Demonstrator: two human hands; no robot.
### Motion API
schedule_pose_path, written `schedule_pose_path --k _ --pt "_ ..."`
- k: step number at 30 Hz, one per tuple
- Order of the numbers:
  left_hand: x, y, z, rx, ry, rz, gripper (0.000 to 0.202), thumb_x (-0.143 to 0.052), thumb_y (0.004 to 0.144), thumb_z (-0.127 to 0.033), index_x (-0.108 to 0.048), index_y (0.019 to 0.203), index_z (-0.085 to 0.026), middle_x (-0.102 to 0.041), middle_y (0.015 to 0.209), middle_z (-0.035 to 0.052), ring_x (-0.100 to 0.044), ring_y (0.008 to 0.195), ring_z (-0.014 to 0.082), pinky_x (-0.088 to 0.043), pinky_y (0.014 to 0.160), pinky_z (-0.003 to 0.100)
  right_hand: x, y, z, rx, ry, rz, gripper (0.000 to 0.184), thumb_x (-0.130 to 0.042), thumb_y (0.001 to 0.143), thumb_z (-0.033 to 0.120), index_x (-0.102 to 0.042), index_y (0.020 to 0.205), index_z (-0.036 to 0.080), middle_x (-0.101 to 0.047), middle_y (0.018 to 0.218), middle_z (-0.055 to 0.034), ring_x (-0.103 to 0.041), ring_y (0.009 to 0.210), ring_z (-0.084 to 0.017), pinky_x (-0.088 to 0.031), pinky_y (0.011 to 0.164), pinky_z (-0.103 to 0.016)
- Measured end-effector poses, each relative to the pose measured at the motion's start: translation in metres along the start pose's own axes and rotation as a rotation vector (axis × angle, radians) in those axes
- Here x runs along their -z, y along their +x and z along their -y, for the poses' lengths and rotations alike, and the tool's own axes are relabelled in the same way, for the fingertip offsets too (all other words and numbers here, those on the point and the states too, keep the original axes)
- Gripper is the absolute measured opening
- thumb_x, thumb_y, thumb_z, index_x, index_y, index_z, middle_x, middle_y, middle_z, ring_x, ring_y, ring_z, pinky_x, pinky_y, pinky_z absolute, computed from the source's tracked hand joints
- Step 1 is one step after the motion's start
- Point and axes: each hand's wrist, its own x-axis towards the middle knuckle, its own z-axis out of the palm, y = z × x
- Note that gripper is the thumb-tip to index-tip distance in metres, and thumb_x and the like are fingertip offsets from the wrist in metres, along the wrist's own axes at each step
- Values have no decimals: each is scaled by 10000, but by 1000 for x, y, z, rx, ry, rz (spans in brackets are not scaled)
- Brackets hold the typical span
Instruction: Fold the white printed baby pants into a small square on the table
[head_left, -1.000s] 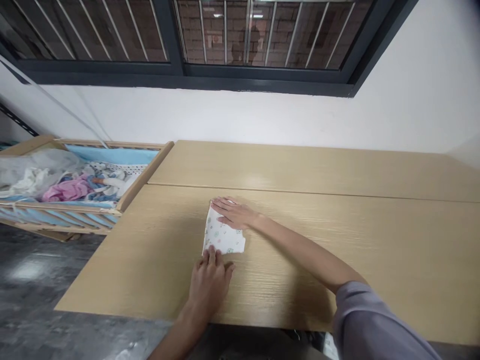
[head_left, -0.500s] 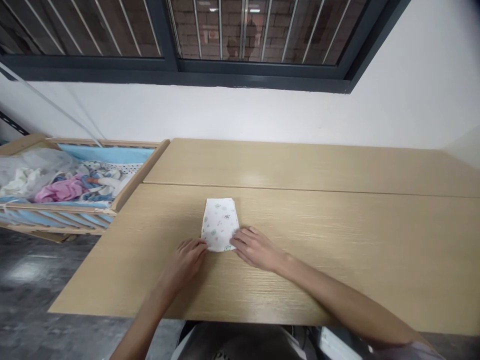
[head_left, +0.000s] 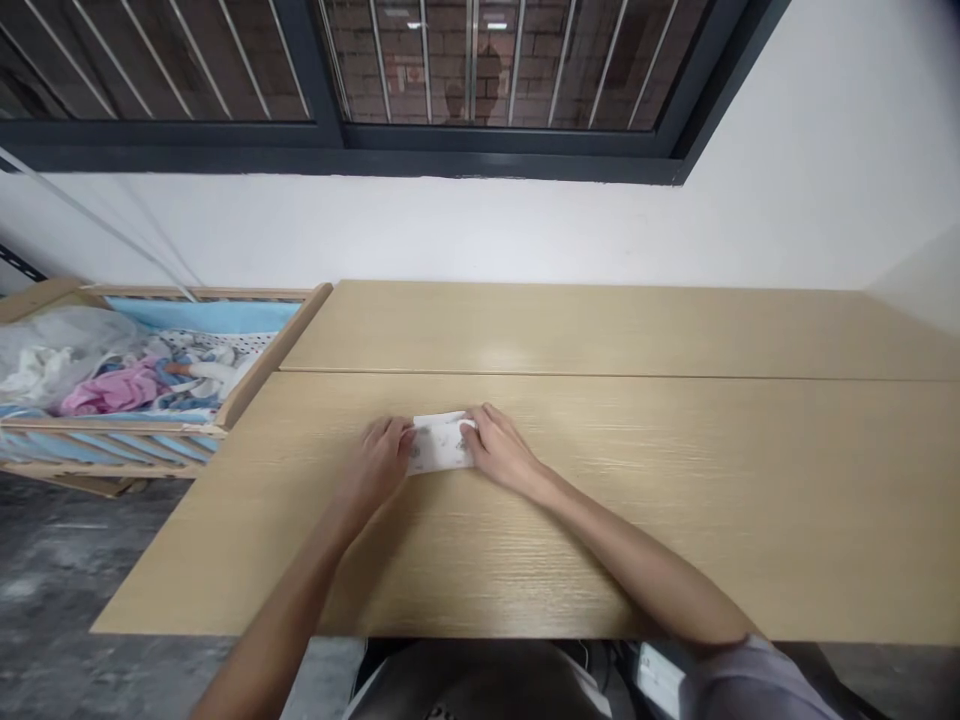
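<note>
A small white cloth (head_left: 440,444) with a faint print lies folded into a short band on the wooden table (head_left: 637,480). My left hand (head_left: 386,448) is closed on its left end, fingers bent over the edge. At the right end, my right hand (head_left: 491,445) pinches the cloth between thumb and fingers. Both ends of the cloth are partly hidden under my fingers. Whether the cloth is a garment or a plain piece of fabric I cannot tell.
Left of the table stands a wooden crib (head_left: 277,350) with blue lining, holding a pink cloth (head_left: 112,388), other fabrics and a clear plastic bag (head_left: 71,335). A seam runs across the table. Behind it are a white wall (head_left: 525,230) and a dark-framed window (head_left: 495,150).
The cloth was a taller, flat piece with my hands at its lower corners. Now its near edge is folded away from me, and both hands have moved forward, gripping the ends.
</note>
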Motion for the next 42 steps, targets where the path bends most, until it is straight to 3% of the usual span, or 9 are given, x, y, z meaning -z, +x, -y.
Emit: schedule_pose_path --k 5,9,13,16,19,28,32,36,42 --pt "-28 29 11 32 81 -12 245 -384 1023 -249 -612 969 -178 -658 955 126 -615 931 280 -484 858 404 -24 35 -30 -118 -54 -40 202 -440 1040 253 -593 1129 155 -663 1092 -130 -601 1071 -246 -451 968 -370" --pt "-30 29 7 58 99 -28 289 -360 1025 -252 -631 1001 -154 -664 958 149 -628 946 293 -495 874 425 -29 37 -33 -131 -87 -70 300 -427 1038 267 -579 1244 110 -644 1192 -191 -599 1142 -276 -461 1005 -406" --pt "-28 17 -13 39 60 -102 484 -352 1036 -416 -481 1366 -86 -570 1343 241 -526 1293 345 -442 1051 501 -22 26 -16 87 -179 -216 573 -357 1041 344 -332 1530 46 -373 1560 -265 -340 1462 -353 -336 1164 -525" --pt "-39 7 -31 -72 -30 -56 700 -312 1031 -511 -203 1555 -59 -323 1600 266 -267 1517 364 -332 1175 554 -23 18 -9 301 -233 -65 636 -353 1022 309 -226 1594 61 -249 1653 -204 -151 1555 -314 -212 1244 -531" --pt "-53 -1 -33 -119 -11 71 756 -245 1033 -535 -164 1564 -3 -256 1626 294 -159 1550 373 -239 1222 583 -29 11 -17 357 -282 82 620 -345 1027 299 -243 1598 78 -263 1656 -169 -159 1560 -277 -171 1267 -504" --pt "-48 -17 6 -159 86 111 818 -299 1022 -563 -172 1552 48 -220 1617 341 -177 1541 396 -277 1202 584 -20 -6 -49 228 -287 72 674 -284 1069 483 -272 1581 45 -245 1647 -218 -147 1561 -297 -212 1250 -518" --pt "-29 -20 -2 -238 57 35 775 -424 1002 -548 -210 1572 -69 -284 1623 276 -207 1543 366 -279 1201 569 -11 -7 -45 347 -226 72 677 -370 1049 487 -243 1595 107 -269 1644 -211 -193 1548 -307 -260 1216 -551" --pt "-22 -17 -2 -246 25 85 701 -532 959 -560 -365 1513 -164 -484 1530 208 -427 1440 345 -343 1158 542 -9 -5 -47 349 -174 145 757 -493 992 532 -265 1582 118 -409 1571 -215 -345 1473 -333 -289 1185 -547" --pt "-27 5 8 -109 -123 90 386 -521 931 -292 -577 1297 -183 -623 1389 157 -555 1315 302 -384 1129 500 -20 11 -56 244 -15 72 577 -502 904 191 -391 1469 150 -559 1425 -174 -493 1332 -286 -325 1125 -507"
